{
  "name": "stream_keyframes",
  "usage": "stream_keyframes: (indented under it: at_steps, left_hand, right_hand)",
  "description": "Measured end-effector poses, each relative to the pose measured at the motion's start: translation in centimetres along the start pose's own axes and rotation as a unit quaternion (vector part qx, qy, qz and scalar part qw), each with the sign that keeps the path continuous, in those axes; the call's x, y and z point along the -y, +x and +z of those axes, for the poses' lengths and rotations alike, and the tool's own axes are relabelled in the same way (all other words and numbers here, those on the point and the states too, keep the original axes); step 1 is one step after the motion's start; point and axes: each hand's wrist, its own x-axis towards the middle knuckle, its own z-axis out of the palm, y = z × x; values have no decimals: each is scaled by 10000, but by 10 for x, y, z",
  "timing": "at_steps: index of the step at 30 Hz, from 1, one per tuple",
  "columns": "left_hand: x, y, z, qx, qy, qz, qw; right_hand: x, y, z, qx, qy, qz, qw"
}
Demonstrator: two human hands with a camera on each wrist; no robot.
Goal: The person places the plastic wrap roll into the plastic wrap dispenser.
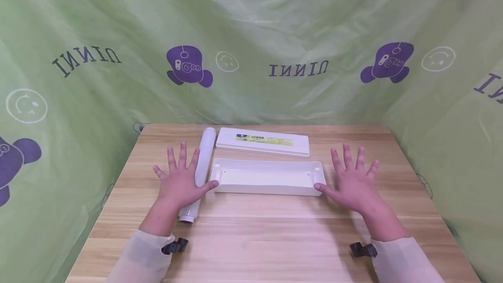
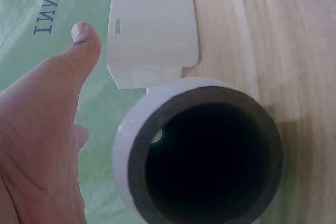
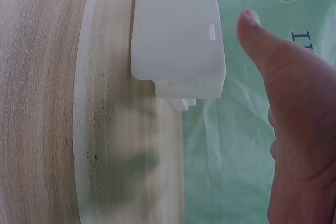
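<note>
A white open-topped box (image 1: 267, 189) lies lengthwise across the table, its long inside wall visible. Behind it rests its flat white lid (image 1: 224, 136), with a green and yellow label. To the left lies a roll of cling film (image 1: 204, 160), pointing away from me; its hollow core end (image 2: 207, 93) looms large in the left wrist view. My left hand (image 1: 178, 184) hovers over the roll, fingers spread, thumb overlapping the box's left end. With fingers also spread, my right hand (image 1: 355, 187) is beside the box's right end, its thumb overlapping that corner. Neither hand grips anything.
The wooden table (image 1: 251, 248) stands against a green curtain (image 1: 255, 99) with purple cartoon figures, which wraps the back and both sides. Small black devices sit at the left cuff (image 1: 174, 246) and right cuff (image 1: 363, 250). Thin cables show at the table's sides.
</note>
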Motion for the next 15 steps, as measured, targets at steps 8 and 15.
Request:
stream_keyframes:
  at_steps: [8, 15]
  left_hand:
    - [5, -2, -1, 314, -1205, -48, 9922]
    - [7, -4, 5, 476, -1766, -276, 9827]
  right_hand:
    - [-2, 3, 4, 33, 776, -591, 9952]
    - [-1, 2, 14, 74, 1262, -831, 9885]
